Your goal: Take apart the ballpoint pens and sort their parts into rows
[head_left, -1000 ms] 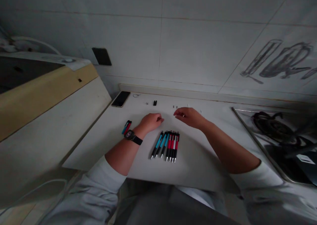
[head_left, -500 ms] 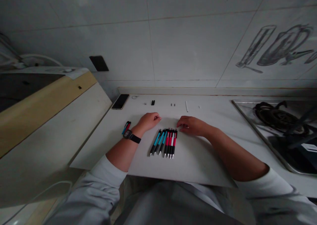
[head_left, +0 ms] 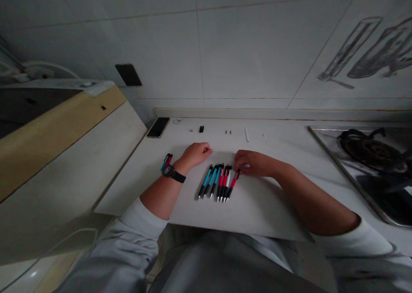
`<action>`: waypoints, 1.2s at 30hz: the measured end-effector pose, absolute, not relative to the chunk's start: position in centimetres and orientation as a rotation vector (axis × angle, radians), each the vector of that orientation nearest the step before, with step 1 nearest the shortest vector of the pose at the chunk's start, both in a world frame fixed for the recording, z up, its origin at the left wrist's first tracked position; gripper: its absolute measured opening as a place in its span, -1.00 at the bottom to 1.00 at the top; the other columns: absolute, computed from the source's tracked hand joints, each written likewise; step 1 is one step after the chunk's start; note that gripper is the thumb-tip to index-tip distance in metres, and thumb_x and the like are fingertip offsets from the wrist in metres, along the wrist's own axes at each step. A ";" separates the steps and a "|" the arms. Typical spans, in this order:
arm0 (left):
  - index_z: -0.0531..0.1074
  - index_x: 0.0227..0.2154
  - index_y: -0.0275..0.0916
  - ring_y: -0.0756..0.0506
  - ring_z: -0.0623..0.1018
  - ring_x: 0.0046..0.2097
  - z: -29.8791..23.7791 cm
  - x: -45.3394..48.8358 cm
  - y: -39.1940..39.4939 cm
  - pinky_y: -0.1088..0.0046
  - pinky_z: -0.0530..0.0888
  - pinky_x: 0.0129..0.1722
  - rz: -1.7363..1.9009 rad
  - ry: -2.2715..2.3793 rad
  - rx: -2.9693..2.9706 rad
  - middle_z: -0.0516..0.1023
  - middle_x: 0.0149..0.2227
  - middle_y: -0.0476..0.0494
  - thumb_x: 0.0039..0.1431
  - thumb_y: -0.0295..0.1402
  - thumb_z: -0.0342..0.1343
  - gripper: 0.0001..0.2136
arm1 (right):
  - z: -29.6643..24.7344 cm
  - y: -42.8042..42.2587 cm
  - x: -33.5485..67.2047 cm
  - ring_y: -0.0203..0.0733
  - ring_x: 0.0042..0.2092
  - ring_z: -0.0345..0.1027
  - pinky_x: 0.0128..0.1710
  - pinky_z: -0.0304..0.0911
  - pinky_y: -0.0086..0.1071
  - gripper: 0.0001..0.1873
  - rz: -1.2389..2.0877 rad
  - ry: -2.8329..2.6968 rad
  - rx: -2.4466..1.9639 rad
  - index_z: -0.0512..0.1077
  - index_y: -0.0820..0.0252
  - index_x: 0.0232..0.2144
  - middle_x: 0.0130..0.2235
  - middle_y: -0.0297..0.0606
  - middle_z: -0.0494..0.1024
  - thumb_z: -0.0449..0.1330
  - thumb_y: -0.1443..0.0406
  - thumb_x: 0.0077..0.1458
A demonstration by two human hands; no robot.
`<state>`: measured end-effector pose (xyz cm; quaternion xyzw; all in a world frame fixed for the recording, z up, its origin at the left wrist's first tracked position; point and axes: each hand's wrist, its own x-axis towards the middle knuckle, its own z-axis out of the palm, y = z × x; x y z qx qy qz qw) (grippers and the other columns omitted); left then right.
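Note:
My right hand [head_left: 253, 161] has its fingers closed on the upper end of a red pen [head_left: 233, 184], the rightmost in a row. That pen leans, its tip still beside the others on the white worktop. Next to it lie a white pen [head_left: 228, 182] and more red pens [head_left: 220, 180]; further left are several blue pens [head_left: 207, 181], all with black grips and silver tips. Just above the blue pens, my left hand [head_left: 195, 154] rests curled shut, nothing showing in its fingers. Two more pens [head_left: 166, 161], one blue and one red, lie beside my watch, partly hidden by my wrist.
Along the back of the worktop [head_left: 135, 185] are a phone [head_left: 158, 127], small black parts [head_left: 201, 129], two tiny dark pieces [head_left: 228, 132], a thin white stick [head_left: 246, 134] and a tiny white piece [head_left: 264, 135]. A gas stove [head_left: 370, 155] stands at right, a large box-like cabinet [head_left: 80, 151] at left.
My right hand has taken hold of the rightmost red pen. Its upper end has swung right, away from the row. My left hand stays curled in place; the view has shifted slightly.

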<state>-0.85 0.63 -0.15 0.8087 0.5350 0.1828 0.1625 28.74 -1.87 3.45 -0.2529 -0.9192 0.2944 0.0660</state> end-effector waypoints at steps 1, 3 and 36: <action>0.54 -0.34 -0.21 -0.06 0.47 -0.37 -0.2 -0.9 0.7 0.44 0.24 -0.40 0.526 1.520 2.307 0.59 -0.38 -0.08 0.32 -0.16 0.08 -0.74 | 3.5 -1.8 29.0 -0.16 -0.14 0.41 -0.03 0.29 -0.29 -0.84 0.915 -2.771 -0.777 0.61 0.15 -0.25 -0.13 -0.16 0.50 0.23 0.38 0.14; 0.53 -0.35 -0.21 -0.06 0.47 -0.38 -0.3 -0.9 0.7 0.44 0.24 -0.40 0.539 1.508 2.303 0.58 -0.39 -0.07 0.32 -0.15 0.08 -0.74 | 3.6 -1.3 30.0 -0.16 -0.17 0.39 -0.10 0.28 -0.30 -0.88 1.005 -2.749 -0.852 0.58 0.15 -0.28 -0.17 -0.18 0.51 0.25 0.35 0.10; 0.63 -0.25 -0.18 -0.07 0.57 -0.31 0.4 0.7 0.7 0.46 0.36 -0.29 0.672 1.213 2.412 0.64 -0.37 -0.06 0.37 -0.28 0.09 -0.79 | -0.6 0.3 26.7 -0.22 -0.40 0.33 -0.36 0.15 -0.38 -0.67 0.773 -2.111 -1.325 0.59 0.17 -0.20 -0.43 -0.28 0.56 0.10 0.12 0.26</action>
